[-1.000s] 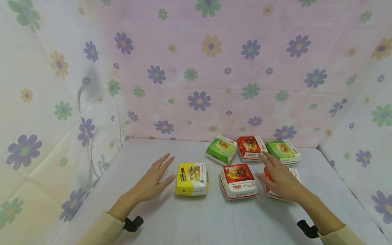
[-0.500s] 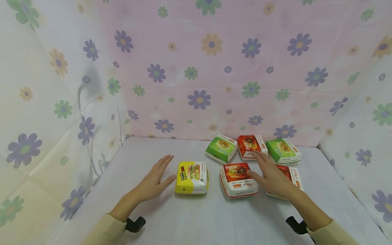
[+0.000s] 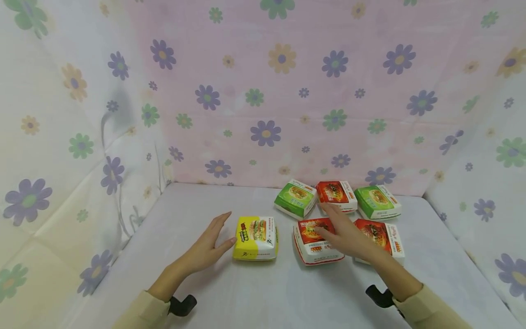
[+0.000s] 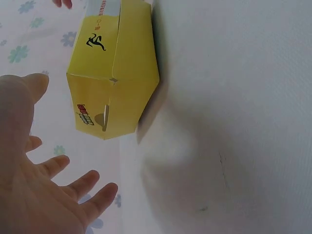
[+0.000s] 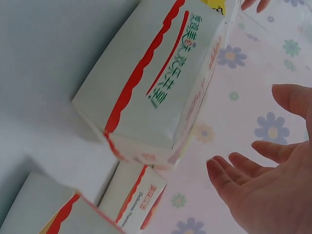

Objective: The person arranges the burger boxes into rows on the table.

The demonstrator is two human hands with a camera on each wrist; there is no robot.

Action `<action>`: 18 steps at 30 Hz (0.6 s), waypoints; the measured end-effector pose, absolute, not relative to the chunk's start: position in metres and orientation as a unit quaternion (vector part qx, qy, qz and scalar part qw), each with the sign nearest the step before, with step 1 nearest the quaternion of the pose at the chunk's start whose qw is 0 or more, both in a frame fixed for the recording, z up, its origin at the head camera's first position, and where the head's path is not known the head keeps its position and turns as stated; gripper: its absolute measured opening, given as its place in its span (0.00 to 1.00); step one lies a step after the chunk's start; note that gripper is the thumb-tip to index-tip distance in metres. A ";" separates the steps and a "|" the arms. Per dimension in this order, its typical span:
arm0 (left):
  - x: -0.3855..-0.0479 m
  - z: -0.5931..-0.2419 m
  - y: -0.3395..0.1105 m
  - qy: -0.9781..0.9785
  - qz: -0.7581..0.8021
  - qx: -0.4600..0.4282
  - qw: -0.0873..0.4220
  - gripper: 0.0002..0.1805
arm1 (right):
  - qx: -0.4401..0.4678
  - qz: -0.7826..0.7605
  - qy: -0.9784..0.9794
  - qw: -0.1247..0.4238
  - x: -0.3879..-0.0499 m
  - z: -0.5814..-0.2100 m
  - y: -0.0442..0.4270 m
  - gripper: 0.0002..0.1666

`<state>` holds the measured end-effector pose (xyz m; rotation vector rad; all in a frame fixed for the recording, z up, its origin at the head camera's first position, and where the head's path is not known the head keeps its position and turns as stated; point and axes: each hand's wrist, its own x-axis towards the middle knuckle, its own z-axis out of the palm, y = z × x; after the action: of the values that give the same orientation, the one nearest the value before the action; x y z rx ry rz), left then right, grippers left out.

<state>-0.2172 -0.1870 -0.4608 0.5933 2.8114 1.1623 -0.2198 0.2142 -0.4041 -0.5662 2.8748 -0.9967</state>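
Observation:
A yellow and white burger box (image 3: pixel 255 238) stands on the white tabletop. Just left of it is my left hand (image 3: pixel 204 250), fingers extended; the left wrist view shows a gap between this hand (image 4: pixel 46 195) and the yellow box (image 4: pixel 114 58). My right hand (image 3: pixel 348 234) hovers over the right side of a red and white burger box (image 3: pixel 314 251), covering part of its top in the head view. The right wrist view has that hand (image 5: pixel 273 178) with loosely spread fingers, apart from the box (image 5: pixel 151 78). Neither hand holds anything.
Behind are a green burger box (image 3: pixel 297 198), a red one (image 3: pixel 337 197) and another green one (image 3: pixel 378 202). A further red box (image 3: pixel 380 240) sits right of the right hand. Flower-patterned cloth (image 3: pixel 263 91) encloses the table's back and sides.
My right hand has moved left, from over the rightmost red box to over the middle red box. The left hand has hardly moved, and the boxes keep their places.

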 end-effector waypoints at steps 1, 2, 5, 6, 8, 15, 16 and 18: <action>-0.217 -0.461 -0.187 0.906 0.379 0.189 0.024 0.44 | -0.185 -0.325 0.927 0.027 -0.220 -0.403 0.211 0.42; -0.217 -0.462 -0.187 0.904 0.385 0.185 0.028 0.44 | -0.189 -0.326 0.926 0.030 -0.221 -0.402 0.208 0.42; -0.216 -0.463 -0.185 0.897 0.403 0.177 0.040 0.45 | -0.198 -0.333 0.921 0.041 -0.221 -0.399 0.200 0.41; -0.216 -0.463 -0.185 0.895 0.409 0.173 0.044 0.45 | -0.200 -0.334 0.920 0.044 -0.222 -0.399 0.197 0.41; -0.215 -0.463 -0.183 0.890 0.422 0.167 0.052 0.45 | -0.206 -0.335 0.918 0.048 -0.223 -0.398 0.192 0.41; -0.213 -0.466 -0.177 0.882 0.442 0.149 0.063 0.45 | -0.203 -0.362 0.907 0.071 -0.231 -0.399 0.176 0.40; -0.213 -0.467 -0.176 0.881 0.445 0.145 0.063 0.45 | -0.205 -0.364 0.906 0.073 -0.232 -0.400 0.174 0.41; -0.213 -0.468 -0.174 0.879 0.453 0.136 0.061 0.45 | -0.205 -0.369 0.903 0.078 -0.234 -0.401 0.168 0.41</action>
<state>-0.2132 -0.1741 -0.4681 0.4103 2.6595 1.3696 -0.2340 0.1683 -0.4008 -0.6138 2.7048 -1.1058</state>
